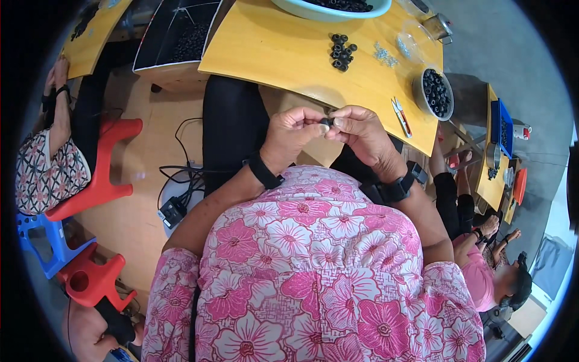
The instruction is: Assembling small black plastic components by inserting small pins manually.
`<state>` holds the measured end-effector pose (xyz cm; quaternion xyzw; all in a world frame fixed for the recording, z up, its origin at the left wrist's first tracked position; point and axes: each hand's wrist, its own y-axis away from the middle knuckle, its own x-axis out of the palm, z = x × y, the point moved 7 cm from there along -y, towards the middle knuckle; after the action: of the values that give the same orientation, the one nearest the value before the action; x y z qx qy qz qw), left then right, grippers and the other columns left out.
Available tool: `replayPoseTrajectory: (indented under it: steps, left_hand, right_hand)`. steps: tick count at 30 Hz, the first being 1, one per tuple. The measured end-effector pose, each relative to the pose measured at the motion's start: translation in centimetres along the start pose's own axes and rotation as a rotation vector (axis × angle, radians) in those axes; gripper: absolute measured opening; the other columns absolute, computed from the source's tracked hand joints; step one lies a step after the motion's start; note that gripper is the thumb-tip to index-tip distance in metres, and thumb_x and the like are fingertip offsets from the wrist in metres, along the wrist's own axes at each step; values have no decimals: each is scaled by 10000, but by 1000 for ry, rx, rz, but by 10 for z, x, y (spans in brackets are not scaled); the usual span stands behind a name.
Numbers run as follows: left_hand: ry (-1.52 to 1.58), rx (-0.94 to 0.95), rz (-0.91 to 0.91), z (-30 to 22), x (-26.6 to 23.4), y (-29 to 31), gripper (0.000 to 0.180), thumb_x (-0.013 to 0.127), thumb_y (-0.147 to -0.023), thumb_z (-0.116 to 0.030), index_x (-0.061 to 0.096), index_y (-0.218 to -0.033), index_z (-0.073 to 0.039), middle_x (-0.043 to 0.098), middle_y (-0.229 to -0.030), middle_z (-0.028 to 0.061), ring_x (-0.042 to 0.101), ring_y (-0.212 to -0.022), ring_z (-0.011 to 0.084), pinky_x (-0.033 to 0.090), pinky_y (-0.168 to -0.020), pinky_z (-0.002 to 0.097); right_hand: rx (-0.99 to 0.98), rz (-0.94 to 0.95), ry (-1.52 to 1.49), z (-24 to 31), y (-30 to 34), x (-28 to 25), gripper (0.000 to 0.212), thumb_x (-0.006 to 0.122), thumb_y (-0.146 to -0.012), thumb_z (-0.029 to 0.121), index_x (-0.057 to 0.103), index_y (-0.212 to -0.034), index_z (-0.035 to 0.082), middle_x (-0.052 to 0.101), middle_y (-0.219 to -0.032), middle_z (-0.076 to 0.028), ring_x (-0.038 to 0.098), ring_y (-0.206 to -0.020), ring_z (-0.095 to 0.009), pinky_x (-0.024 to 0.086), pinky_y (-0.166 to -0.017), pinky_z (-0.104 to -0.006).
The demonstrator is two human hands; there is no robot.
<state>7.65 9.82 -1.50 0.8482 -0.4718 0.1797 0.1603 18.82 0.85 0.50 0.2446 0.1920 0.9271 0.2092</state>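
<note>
My left hand (292,136) and my right hand (366,137) meet just in front of the table's near edge. Thumbs and fingers of both pinch a small black ring-like part (327,122) between them; the fingertips cover much of it. On the yellow table (271,51) beyond lies a loose group of similar black parts (341,53). Small clear pieces (385,55) are scattered to the right of that group. Thread snips (401,117) with red on the handle rest near the right edge, beside a metal bowl (417,95) holding many black parts.
A pale blue basin (313,12) of black parts stands at the far edge. Left of the table is a large box (172,67) with more. Cables (181,172) hang beside a stool at my left. Co-workers sit left and right; red stools (111,163) stand at left.
</note>
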Motion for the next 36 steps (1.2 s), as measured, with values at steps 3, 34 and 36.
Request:
replayPoseTrajectory:
  steps: [3, 34, 36]
  left_hand:
    - [-9, 1, 7, -2, 0, 0, 133, 645, -839, 18, 648, -971, 1, 662, -911, 41, 598, -840, 74, 484, -772, 213]
    - [-155, 192, 72, -17, 6, -5, 193, 653, -778, 83, 635, -964, 32, 585, -974, 60, 601, -880, 120, 483, -793, 239]
    - [-104, 182, 75, -17, 8, -5, 208, 647, -788, 78, 637, -990, 29, 585, -975, 54, 593, -885, 116, 478, -796, 238]
  right_hand:
    - [32, 85, -56, -2, -2, 1, 218, 666, -857, 121, 617, -1036, 7, 674, -882, -89, 678, -791, -179, 556, -758, -290]
    - [75, 194, 17, -1, 2, 9, 308, 678, -865, 268, 632, -932, -29, 604, -786, -27, 592, -692, -112, 536, -754, -298]
    - [75, 182, 27, -1, 2, 9, 292, 668, -873, 247, 632, -948, -32, 605, -796, -30, 590, -696, -110, 533, -747, -291]
